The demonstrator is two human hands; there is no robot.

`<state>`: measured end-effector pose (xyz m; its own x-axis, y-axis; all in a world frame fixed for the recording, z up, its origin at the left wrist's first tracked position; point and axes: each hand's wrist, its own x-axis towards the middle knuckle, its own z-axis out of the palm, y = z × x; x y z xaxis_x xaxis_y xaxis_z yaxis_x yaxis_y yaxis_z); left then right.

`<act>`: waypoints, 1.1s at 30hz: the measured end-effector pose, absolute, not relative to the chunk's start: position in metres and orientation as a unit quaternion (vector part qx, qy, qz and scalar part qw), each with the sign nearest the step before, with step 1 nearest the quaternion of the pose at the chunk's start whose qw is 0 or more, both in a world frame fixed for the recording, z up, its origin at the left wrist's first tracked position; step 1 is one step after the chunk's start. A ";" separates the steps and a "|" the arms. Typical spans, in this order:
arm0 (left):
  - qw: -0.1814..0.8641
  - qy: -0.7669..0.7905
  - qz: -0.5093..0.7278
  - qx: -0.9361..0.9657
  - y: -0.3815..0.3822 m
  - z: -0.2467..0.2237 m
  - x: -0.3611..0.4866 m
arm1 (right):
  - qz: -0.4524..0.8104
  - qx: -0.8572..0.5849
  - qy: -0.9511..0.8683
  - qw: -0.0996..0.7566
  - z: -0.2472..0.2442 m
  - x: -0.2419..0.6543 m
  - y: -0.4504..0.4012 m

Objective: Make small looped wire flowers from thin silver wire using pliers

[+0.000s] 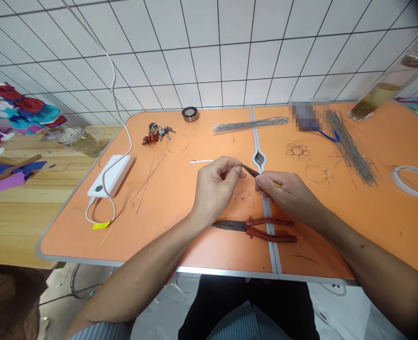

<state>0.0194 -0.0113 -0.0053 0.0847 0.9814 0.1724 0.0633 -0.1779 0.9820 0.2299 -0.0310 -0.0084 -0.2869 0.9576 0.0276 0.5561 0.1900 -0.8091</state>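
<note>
Over the middle of the orange table (159,189), my left hand (218,186) is pinched closed on something too small to make out. My right hand (288,191) grips a thin dark-tipped tool (250,171) with a yellow part showing at its rear. The tool's tip points left and meets the fingertips of my left hand. Just below the hands lies a small bent wire piece (244,199). Nearer the table's front edge are red-handled pliers (253,227), lying flat with their jaws to the left.
A wire bundle (251,124), black tape roll (189,114) and keys (161,132) lie at the back. On the left is a white power strip (110,176) with a cable. Wire flowers (298,150), another wire bundle (352,148), a white ring (414,182) and a jar (373,101) stand right.
</note>
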 end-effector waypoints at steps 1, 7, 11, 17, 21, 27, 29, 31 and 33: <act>0.456 0.452 0.504 0.578 -0.011 -0.005 0.019 | 0.358 -0.527 -0.718 0.281 -0.008 0.230 -0.031; 0.469 0.457 0.495 0.571 -0.012 -0.004 0.019 | 0.354 -0.532 -0.717 0.279 -0.008 0.228 -0.031; 0.489 0.459 0.490 0.556 -0.012 -0.004 0.020 | 0.333 -0.542 -0.720 0.276 -0.010 0.227 -0.033; 0.523 0.453 0.491 0.529 -0.010 -0.004 0.020 | 0.288 -0.558 -0.730 0.268 -0.011 0.224 -0.033; 0.533 0.460 0.489 0.515 -0.010 -0.006 0.020 | 0.278 -0.561 -0.733 0.266 -0.011 0.222 -0.032; 0.541 0.460 0.490 0.505 -0.010 -0.012 0.022 | 0.251 -0.571 -0.735 0.265 -0.013 0.219 -0.032; 0.541 0.463 0.491 0.502 -0.010 -0.013 0.023 | 0.243 -0.573 -0.737 0.264 -0.015 0.219 -0.032; 0.540 0.465 0.491 0.500 -0.010 -0.014 0.023 | 0.239 -0.576 -0.736 0.262 -0.016 0.218 -0.031; 0.541 0.467 0.490 0.499 -0.009 -0.015 0.023 | 0.237 -0.580 -0.734 0.261 -0.017 0.217 -0.031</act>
<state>0.0228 -0.0092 -0.0146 0.0831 0.9964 -0.0152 -0.0644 0.0205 0.9977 0.2175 -0.0310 -0.0172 -0.1903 0.9758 0.1080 0.7280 0.2140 -0.6513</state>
